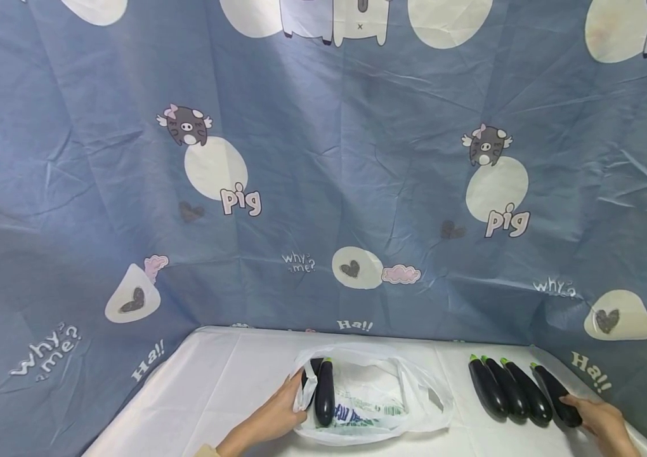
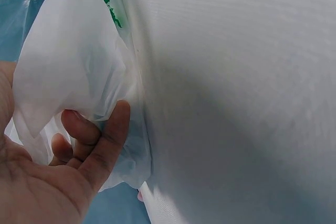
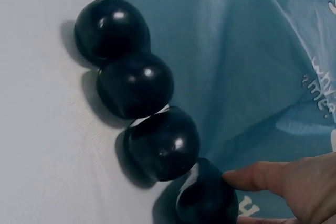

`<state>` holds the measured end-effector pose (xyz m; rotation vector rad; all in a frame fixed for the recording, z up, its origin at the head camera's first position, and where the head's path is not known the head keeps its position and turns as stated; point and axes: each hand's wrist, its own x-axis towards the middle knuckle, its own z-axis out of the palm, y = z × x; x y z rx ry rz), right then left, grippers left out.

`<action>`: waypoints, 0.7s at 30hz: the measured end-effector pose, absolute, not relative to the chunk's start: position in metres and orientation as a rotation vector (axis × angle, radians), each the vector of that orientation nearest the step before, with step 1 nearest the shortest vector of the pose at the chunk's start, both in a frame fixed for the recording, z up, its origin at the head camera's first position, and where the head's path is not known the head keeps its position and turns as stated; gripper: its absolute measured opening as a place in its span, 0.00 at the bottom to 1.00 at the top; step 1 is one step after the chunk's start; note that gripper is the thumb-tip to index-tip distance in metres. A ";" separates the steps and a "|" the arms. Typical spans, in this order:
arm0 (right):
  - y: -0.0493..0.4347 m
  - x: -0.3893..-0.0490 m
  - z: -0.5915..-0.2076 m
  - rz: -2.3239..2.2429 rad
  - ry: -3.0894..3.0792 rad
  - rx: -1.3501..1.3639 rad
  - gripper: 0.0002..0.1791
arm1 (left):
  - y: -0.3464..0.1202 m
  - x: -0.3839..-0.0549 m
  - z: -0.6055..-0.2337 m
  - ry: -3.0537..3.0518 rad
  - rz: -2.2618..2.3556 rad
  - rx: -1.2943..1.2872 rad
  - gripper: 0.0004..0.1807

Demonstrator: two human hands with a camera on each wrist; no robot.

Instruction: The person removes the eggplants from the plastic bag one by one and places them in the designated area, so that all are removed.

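Note:
My left hand (image 1: 274, 409) grips the left side of a white plastic bag (image 1: 369, 437) on the table, its fingers curled at the bag's edge in the left wrist view. Inside the open mouth, an eggplant (image 1: 325, 397) lies against the left wall, and a second dark one beside it is partly hidden by the bag's handle. At the far right my right hand (image 1: 600, 419) holds the rightmost eggplant (image 1: 554, 393) near its thick end. The right wrist view shows the thumb pressed to that eggplant (image 3: 207, 195), with the lower fingers mostly out of frame.
Several glossy eggplants, such as the leftmost one (image 1: 488, 387), lie side by side right of the bag, green stems pointing away. A white cloth (image 1: 243, 368) covers the table. A blue printed curtain (image 1: 323, 209) rises behind it and along both sides.

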<state>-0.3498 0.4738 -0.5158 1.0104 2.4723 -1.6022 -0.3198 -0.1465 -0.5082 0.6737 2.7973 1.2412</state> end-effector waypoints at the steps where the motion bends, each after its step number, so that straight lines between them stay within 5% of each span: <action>1: 0.472 -0.348 -0.515 -1.592 2.478 1.016 0.37 | -0.147 -0.320 -0.508 2.796 1.243 0.675 0.50; 15: 0.462 -0.339 -0.510 -1.644 2.551 0.996 0.46 | -0.146 -0.319 -0.508 2.806 1.230 0.669 0.50; 21: 0.462 -0.337 -0.508 -1.702 2.599 0.993 0.41 | -0.146 -0.319 -0.508 2.807 1.230 0.668 0.50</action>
